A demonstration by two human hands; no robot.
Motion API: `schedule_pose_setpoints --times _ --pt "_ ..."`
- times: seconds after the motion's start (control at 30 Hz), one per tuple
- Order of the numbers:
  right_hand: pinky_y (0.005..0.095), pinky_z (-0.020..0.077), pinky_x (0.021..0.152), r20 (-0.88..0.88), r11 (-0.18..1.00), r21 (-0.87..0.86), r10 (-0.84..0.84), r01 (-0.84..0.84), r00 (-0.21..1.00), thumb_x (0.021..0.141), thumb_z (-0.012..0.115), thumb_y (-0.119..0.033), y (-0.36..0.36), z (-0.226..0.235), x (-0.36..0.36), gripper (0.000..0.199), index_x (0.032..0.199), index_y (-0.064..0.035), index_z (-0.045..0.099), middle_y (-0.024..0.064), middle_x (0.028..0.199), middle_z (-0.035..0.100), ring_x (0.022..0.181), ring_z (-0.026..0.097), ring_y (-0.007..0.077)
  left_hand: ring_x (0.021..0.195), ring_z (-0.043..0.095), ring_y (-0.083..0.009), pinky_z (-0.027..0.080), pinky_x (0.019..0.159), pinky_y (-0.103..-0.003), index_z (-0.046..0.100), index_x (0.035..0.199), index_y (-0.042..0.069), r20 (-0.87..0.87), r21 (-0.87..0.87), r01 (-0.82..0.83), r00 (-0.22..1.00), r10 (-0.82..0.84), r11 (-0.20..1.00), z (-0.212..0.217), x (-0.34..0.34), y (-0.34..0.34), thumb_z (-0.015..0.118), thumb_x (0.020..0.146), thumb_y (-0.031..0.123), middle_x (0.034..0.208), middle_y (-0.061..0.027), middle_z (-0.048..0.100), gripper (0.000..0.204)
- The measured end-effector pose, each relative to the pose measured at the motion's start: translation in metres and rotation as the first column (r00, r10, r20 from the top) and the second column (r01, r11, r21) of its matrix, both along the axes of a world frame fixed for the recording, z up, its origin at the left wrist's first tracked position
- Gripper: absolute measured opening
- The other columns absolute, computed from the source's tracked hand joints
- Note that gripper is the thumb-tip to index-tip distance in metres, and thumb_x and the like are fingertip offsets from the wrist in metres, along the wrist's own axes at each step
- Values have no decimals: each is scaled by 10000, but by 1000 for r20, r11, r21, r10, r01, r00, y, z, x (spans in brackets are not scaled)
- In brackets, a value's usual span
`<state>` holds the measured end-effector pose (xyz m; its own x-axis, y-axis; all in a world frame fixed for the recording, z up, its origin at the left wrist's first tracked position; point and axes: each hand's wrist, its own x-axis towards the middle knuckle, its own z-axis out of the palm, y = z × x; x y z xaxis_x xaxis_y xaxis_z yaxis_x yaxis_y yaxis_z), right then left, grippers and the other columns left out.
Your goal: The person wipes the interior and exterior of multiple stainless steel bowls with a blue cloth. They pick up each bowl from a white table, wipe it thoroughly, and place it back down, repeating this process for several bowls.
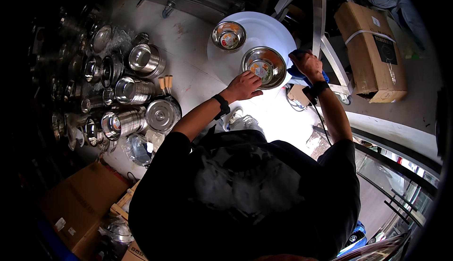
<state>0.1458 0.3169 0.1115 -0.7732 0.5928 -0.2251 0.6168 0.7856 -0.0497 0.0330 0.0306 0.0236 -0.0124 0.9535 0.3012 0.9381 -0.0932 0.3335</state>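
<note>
A large shiny steel bowl (278, 63) with a colourful round label inside sits near the front edge of a round white table (269, 25). My left hand (243, 86) grips its near-left rim, fingers over the edge and thumb outside. A smaller steel bowl (229, 27), also labelled inside, stands behind and to the left, apart from the first. Just off the table's right side, my right hand (309, 66) is closed on a dark blue cloth (295, 71), which hangs partly below the fingers. Part of the cloth is hidden by that hand.
Stacked steel pots (134, 90) and lids crowd the floor at left, beside several wooden handles (165, 82). A strapped cardboard box (373, 49) stands right, past a metal frame leg (318, 16). Another cardboard box (89, 195) lies at lower left. A thin cable hangs near my right wrist.
</note>
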Motion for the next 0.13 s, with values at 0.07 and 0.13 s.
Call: schedule_pose_setpoints --times 0.07,0.13 --pt "439 552 912 -51 999 -34 0 -2 999 911 618 -588 11 8 -10 463 1053 -184 795 149 1229 655 1040 698 335 1161 576 -249 417 1073 -386 643 1098 67 38 32 21 999 -22 999 1 -1 -5 672 902 416 1160 -79 647 402" --pt "441 553 920 -107 994 -83 59 -68 992 890 661 -557 29 6 -19 416 1067 -207 799 155 1248 652 1059 697 333 1246 552 -245 370 1147 -392 647 1120 87 81 79 35 996 -41 996 4 -5 -8 681 907 425 1204 -102 643 402"
